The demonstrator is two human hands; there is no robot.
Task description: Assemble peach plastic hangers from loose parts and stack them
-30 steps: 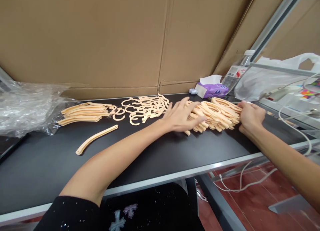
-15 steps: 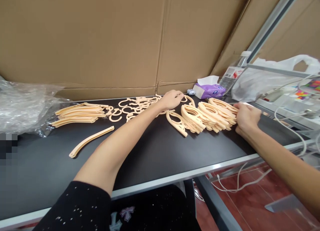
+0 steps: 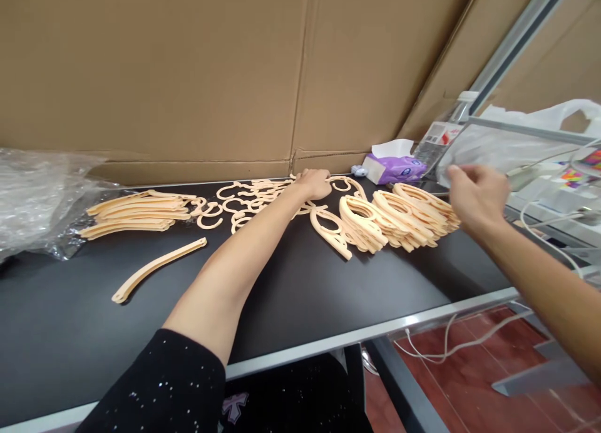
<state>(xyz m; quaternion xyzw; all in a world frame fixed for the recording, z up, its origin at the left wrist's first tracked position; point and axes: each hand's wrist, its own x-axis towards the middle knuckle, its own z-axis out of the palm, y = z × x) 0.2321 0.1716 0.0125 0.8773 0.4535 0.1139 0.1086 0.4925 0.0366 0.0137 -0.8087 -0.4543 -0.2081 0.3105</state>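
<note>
My left hand (image 3: 314, 184) reaches to the back of the black table, its fingers curled downward at the right end of a loose pile of peach plastic hanger hooks (image 3: 256, 201). Whatever it may hold is hidden. Above the table at the right, my right hand (image 3: 479, 198) is blurred by motion, so its fingers do not show clearly. Just left of it lies an overlapping row of peach plastic hanger pieces with oval openings (image 3: 399, 220). One more curved piece (image 3: 353, 186) rests by my left hand.
Stacked curved hanger arms (image 3: 136, 215) lie at left, with a single arm (image 3: 159, 267) in front. Clear plastic wrap (image 3: 42, 201) fills the left end. A purple tissue pack (image 3: 399, 169), a bottle (image 3: 439, 139) and a white bag (image 3: 530, 132) stand back right. Cardboard (image 3: 188, 76) walls the rear.
My right hand has come off the right end of the hanger pieces and risen slightly to the right. My left hand has shifted a little left, its fingers now curled down.
</note>
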